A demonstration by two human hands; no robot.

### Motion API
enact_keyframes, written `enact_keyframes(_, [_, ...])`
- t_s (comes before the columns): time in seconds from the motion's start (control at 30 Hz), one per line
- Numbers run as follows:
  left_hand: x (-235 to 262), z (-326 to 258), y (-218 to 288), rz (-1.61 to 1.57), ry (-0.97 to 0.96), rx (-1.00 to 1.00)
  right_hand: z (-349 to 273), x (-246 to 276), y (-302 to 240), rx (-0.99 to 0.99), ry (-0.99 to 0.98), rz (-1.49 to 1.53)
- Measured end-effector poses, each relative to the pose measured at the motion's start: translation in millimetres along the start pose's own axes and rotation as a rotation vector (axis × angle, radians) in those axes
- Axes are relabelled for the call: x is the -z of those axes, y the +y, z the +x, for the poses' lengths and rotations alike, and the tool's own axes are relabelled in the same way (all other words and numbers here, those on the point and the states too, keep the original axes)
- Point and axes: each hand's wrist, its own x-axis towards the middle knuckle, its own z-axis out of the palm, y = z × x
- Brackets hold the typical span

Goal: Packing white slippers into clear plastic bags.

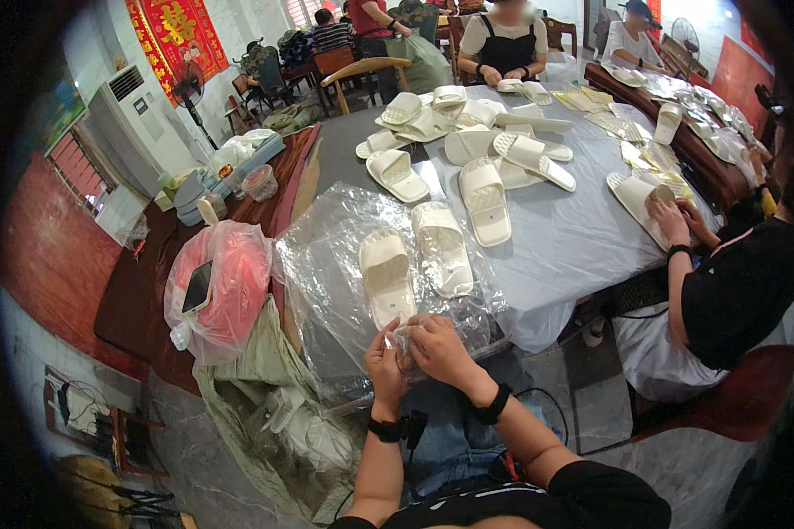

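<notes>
Two cream slide slippers lie side by side in front of me on crinkled clear plastic (326, 264): the left slipper (386, 273) nearer, the right slipper (443, 251) a little farther off. Just at the near end of the left slipper, my left hand (385, 366) and my right hand (441, 351) meet with fingertips pinched together. A small pale bit shows at the left fingertips. Whether it is a piece of the clear plastic or something else, I cannot tell. Beyond these lies another cream slipper (484, 203), close to a loose heap of slippers (468, 119).
A pink-filled plastic bag (229, 264) with a phone (198, 287) on it stands left. Below it an open woven sack (238, 397) holds plastic-wrapped things. At right, a co-worker's hands (670, 220) handle a slipper (633, 204); another person (507, 53) sits across the table.
</notes>
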Motion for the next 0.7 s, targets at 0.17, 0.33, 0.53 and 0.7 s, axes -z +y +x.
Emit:
enact_keyframes(0.17, [4.1,3.0,-6.9,0.065,0.015,-0.039,5.7,-10.0,-0.1,-0.020,-0.135,-0.203])
enact_keyframes(0.33, [3.7,3.6,-6.2,0.100,-0.016,-0.066,2.2,-12.7,3.7,0.014,-0.074,-0.265])
enact_keyframes(0.53, [4.7,3.6,-12.1,0.061,0.064,-0.086,-4.1,20.0,-4.1,0.005,0.125,-0.059])
enact_keyframes(0.7, [7.8,2.2,-14.0,-0.106,0.035,-0.087,-5.0,75.9,-11.2,-0.163,0.511,-0.462])
